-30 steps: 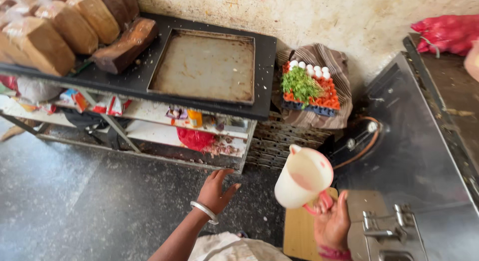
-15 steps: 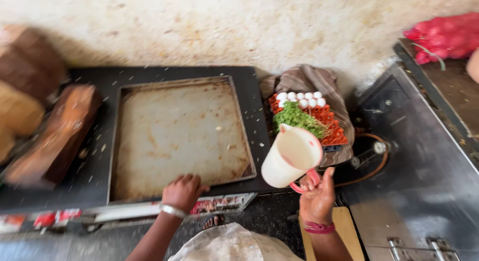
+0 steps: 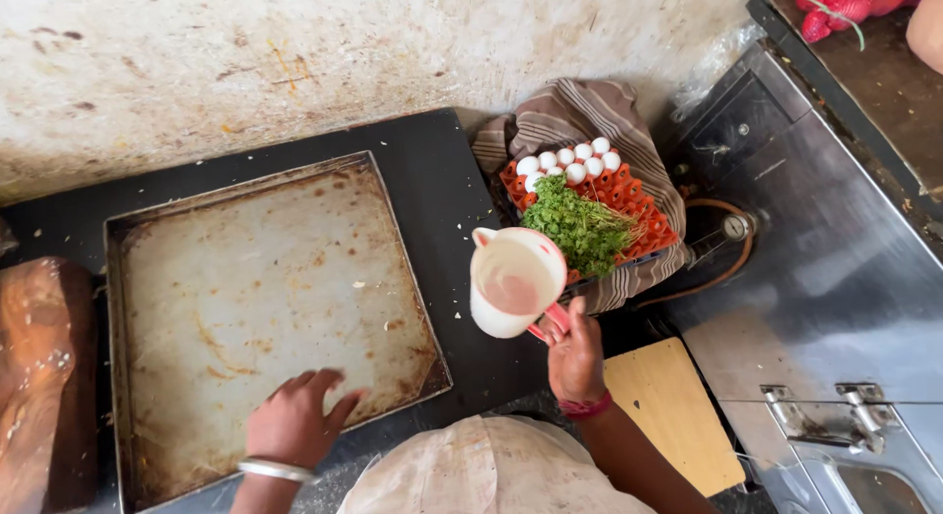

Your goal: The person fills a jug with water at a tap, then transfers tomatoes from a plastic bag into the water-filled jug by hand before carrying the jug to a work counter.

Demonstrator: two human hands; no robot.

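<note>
Item one: the right hand, which we are closing around the pink handle of a white plastic jug. We are holding the jug upright above the dark counter, just right of the griddle and just in front of the egg tray. A small amount of pinkish liquid is showing at its bottom. A red band is sitting on that wrist.

Item two: the left hand, which we are resting open, fingers spread, on the near right part of the flat square griddle plate. It is grasping nothing. A metal bangle is circling the wrist.

Item three: the griddle plate itself, stained and scattered with crumbs, lying sunk in the dark counter.

Item four: an orange egg tray lying on a striped cloth, carrying white eggs at its far end and a bunch of green herbs at its near end.

Item five: a steel cabinet standing to the right, with a hose and gauge beside it.

Item six: a wooden board lying just right of our right forearm.

Item seven: a brown loaf sitting at the left edge.
</note>
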